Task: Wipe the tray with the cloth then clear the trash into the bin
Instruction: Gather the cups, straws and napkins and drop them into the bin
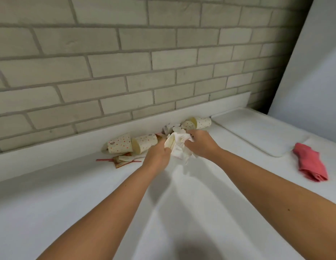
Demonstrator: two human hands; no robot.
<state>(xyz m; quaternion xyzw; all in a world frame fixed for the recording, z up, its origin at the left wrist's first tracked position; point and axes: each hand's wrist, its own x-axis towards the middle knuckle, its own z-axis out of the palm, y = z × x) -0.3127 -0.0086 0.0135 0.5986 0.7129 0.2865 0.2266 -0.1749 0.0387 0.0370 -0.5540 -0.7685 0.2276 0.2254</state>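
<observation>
A heap of trash lies on the white counter against the back ledge. Crumpled white napkins (179, 147) sit in its middle; my left hand (157, 154) grips them from the left and my right hand (200, 145) grips them from the right. Two dotted paper cups (133, 143) lie on their sides to the left, and another dotted cup (200, 122) lies behind my right hand. Red straws and a wooden fork (124, 159) lie in front of the left cups. The white tray (261, 130) rests at the right. The red cloth (309, 162) lies folded right of the tray.
A brick wall rises behind the low white ledge (50, 149). A white panel (313, 62) leans at the far right behind the tray. No bin is in view. The white counter (88, 203) stretches toward me between my forearms.
</observation>
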